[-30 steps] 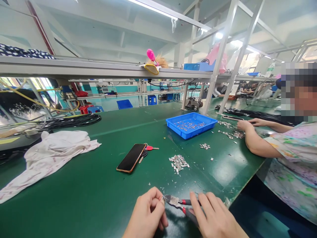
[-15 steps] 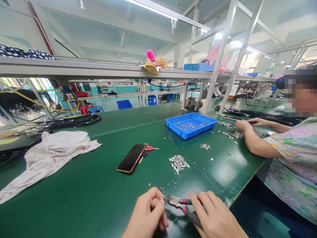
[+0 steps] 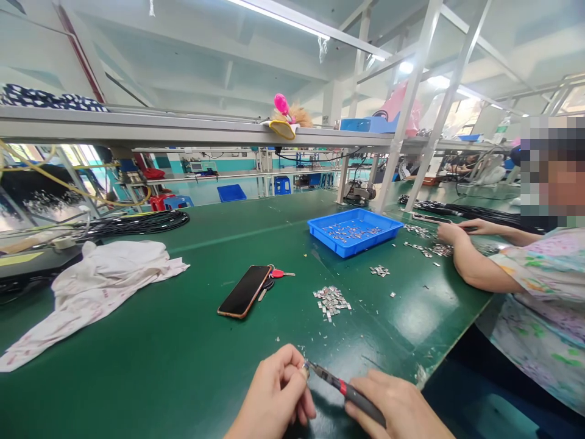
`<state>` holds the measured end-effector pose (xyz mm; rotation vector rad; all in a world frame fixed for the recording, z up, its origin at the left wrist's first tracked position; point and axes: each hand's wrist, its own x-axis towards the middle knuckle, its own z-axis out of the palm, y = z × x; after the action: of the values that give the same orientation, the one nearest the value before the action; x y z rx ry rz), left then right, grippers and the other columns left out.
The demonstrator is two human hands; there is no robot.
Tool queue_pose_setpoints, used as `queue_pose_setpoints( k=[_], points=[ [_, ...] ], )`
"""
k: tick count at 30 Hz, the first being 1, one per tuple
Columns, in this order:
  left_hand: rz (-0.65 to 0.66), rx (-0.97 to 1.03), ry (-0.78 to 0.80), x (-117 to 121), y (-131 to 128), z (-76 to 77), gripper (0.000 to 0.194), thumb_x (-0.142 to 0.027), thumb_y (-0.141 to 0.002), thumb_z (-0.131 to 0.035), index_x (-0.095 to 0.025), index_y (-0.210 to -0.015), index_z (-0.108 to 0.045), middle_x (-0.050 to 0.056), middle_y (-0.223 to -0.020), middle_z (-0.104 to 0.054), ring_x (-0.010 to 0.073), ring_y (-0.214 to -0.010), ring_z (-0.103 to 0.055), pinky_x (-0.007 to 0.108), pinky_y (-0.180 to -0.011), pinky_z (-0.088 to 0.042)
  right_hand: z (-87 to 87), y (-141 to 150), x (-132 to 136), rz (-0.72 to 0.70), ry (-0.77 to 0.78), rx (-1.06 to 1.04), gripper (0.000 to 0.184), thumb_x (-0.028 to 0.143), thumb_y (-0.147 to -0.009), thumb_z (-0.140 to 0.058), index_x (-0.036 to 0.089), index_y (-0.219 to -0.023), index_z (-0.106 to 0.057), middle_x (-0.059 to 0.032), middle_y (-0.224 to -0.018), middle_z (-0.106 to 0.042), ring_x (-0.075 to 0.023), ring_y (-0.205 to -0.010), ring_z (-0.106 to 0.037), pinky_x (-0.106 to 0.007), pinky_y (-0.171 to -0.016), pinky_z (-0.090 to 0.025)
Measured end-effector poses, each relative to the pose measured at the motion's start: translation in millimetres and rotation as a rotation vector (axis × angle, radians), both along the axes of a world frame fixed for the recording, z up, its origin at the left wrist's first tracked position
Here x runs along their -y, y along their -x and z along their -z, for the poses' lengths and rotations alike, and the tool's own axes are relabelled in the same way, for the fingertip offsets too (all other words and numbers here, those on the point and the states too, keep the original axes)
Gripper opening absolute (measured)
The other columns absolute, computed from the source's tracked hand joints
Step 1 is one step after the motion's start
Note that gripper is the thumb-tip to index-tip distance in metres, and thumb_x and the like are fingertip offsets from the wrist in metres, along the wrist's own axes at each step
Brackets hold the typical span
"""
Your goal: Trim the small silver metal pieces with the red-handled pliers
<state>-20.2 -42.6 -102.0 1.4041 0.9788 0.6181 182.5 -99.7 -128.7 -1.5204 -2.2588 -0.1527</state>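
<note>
My right hand (image 3: 393, 407) is shut on a pair of pliers (image 3: 350, 390) with red and black handles, their thin steel jaws pointing left. The jaw tips meet a small silver metal piece (image 3: 305, 368) pinched in the fingertips of my left hand (image 3: 274, 393). A heap of similar metal pieces (image 3: 331, 302) lies on the green bench top (image 3: 192, 360) beyond my hands, with loose scraps scattered near my left fingers. A co-worker's hands (image 3: 452, 230) rest among more metal pieces (image 3: 428, 247) at the right.
A blue plastic tray (image 3: 355, 232) holds metal pieces. A black phone (image 3: 244, 291), keys (image 3: 274, 274) and a crumpled white cloth (image 3: 95, 289) lie on the bench. Black cable coils (image 3: 137, 222) sit at the far left. A metal shelf (image 3: 183, 135) spans the bench's far side.
The pliers' handles have closed together and the jaws have swung toward my left fingers. The silver piece seen at the jaws earlier no longer shows there. My right hand has shifted down and right.
</note>
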Motion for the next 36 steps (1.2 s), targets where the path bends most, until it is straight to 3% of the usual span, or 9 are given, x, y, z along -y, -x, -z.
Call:
queue_pose_setpoints(
  k=[2,6,12,16,19,26,30,33,36],
  points=[
    [-0.003,0.014,0.008,-0.6,-0.2,1.3,0.033,-0.050,-0.083,-0.047,-0.018,-0.075,-0.041,0.004,-0.052,-0.061,0.0082,-0.042,-0.046,0.018,-0.044,-0.031,-1.5,0.1,0.6,0.007,0.002,-0.012,0.017,0.030,-0.087,-0.049,0.024,-0.073,-0.055,0.0034,-0.064,-0.054,-0.0101,-0.055,-0.056,-0.018,-0.051,-0.044],
    [-0.032,0.018,0.007,-1.6,-0.6,2.6,0.036,-0.052,-0.082,-0.049,-0.018,-0.073,-0.041,0.004,-0.050,-0.061,0.0081,-0.039,-0.045,0.018,-0.042,-0.029,-2.1,2.8,0.0,0.065,-0.351,0.117,0.028,0.033,-0.092,-0.034,0.019,-0.092,-0.058,-0.0024,-0.070,-0.056,-0.0156,-0.060,-0.056,-0.026,-0.052,-0.047],
    [-0.055,-0.024,-0.003,0.6,-2.2,-0.9,0.032,-0.049,-0.081,-0.050,-0.019,-0.072,-0.040,0.004,-0.051,-0.061,0.0088,-0.040,-0.047,0.017,-0.042,-0.031,-0.6,9.2,1.1,0.153,-0.619,0.324,0.029,0.012,-0.082,-0.035,0.007,-0.102,-0.055,-0.0126,-0.079,-0.061,-0.0257,-0.067,-0.059,-0.037,-0.055,-0.045],
    [-0.068,-0.040,-0.013,2.7,-2.5,-0.3,0.026,-0.041,-0.081,-0.049,-0.019,-0.070,-0.039,0.003,-0.049,-0.060,0.0090,-0.041,-0.047,0.018,-0.044,-0.034,-3.7,9.5,4.3,0.144,-0.631,0.461,0.031,0.006,-0.076,-0.043,0.002,-0.105,-0.055,-0.0141,-0.080,-0.063,-0.0269,-0.067,-0.060,-0.037,-0.055,-0.045],
    [-0.055,-0.038,-0.015,2.5,-1.9,0.1,0.026,-0.041,-0.081,-0.048,-0.019,-0.071,-0.039,0.003,-0.051,-0.061,0.0089,-0.041,-0.048,0.018,-0.045,-0.034,-2.3,7.0,4.4,0.121,-0.605,0.423,0.029,0.007,-0.079,-0.038,0.006,-0.102,-0.056,-0.0094,-0.072,-0.061,-0.0226,-0.061,-0.059,-0.033,-0.052,-0.045],
    [-0.010,-0.002,0.010,0.4,-2.1,-0.7,0.032,-0.049,-0.082,-0.045,-0.018,-0.075,-0.040,0.004,-0.052,-0.061,0.0077,-0.040,-0.046,0.017,-0.041,-0.029,3.7,1.5,1.8,-0.019,-0.153,0.058,0.024,0.030,-0.092,-0.038,0.023,-0.074,-0.052,0.0027,-0.061,-0.051,-0.0101,-0.048,-0.053,-0.019,-0.045,-0.043],
    [-0.027,-0.007,0.014,0.0,-2.7,1.0,0.033,-0.050,-0.082,-0.045,-0.018,-0.074,-0.039,0.004,-0.051,-0.061,0.0074,-0.040,-0.045,0.017,-0.041,-0.028,-0.5,2.2,0.9,0.043,-0.326,0.119,0.028,0.031,-0.093,-0.031,0.020,-0.088,-0.056,-0.0013,-0.067,-0.054,-0.0142,-0.057,-0.057,-0.024,-0.050,-0.047],
    [-0.037,-0.016,0.004,0.4,-2.7,2.0,0.030,-0.047,-0.082,-0.045,-0.018,-0.073,-0.039,0.004,-0.051,-0.061,0.0071,-0.039,-0.045,0.017,-0.041,-0.029,-2.3,3.4,0.4,0.099,-0.509,0.248,0.032,0.023,-0.090,-0.027,0.014,-0.102,-0.055,-0.0059,-0.073,-0.058,-0.0194,-0.063,-0.058,-0.031,-0.052,-0.047],
    [-0.048,-0.028,-0.004,1.3,-2.5,2.9,0.025,-0.041,-0.083,-0.044,-0.018,-0.073,-0.039,0.004,-0.051,-0.062,0.0072,-0.039,-0.046,0.017,-0.042,-0.030,-1.0,5.4,0.8,0.109,-0.588,0.328,0.031,0.015,-0.084,-0.032,0.009,-0.105,-0.054,-0.0102,-0.077,-0.060,-0.0228,-0.064,-0.058,-0.033,-0.051,-0.044]
  ],
)
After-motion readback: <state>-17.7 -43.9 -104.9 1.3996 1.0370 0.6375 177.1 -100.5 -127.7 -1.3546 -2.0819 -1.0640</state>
